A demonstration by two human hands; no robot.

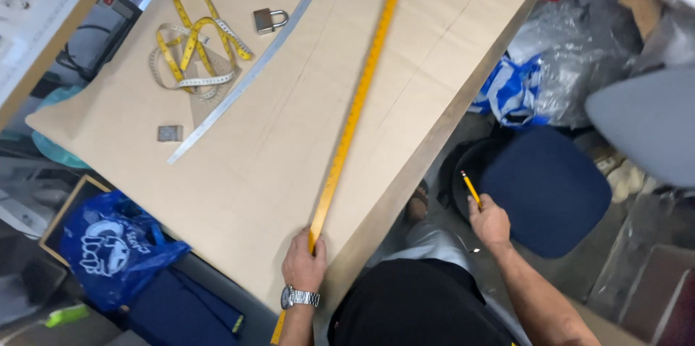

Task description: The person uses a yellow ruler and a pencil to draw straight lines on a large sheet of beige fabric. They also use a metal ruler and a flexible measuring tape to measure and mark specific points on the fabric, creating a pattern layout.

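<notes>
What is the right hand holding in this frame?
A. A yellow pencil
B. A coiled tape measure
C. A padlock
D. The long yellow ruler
A: the right hand grips a yellow pencil off the table edge, while the left hand presses on the long yellow ruler.

The person is seen from above, at the near edge of the scene. The left hand [304, 263] is bare, and a silver metal watch [300, 297] with a linked band circles its wrist. Above the watch the forearm is bare, with no sleeve in view. The right hand [491, 221] is bare too, with no ring or band to be seen, and its forearm runs uncovered to the near right edge. A black shirt [416, 306] covers the trunk. Just beyond it, light grey trousers [427, 241] show over the legs.
</notes>
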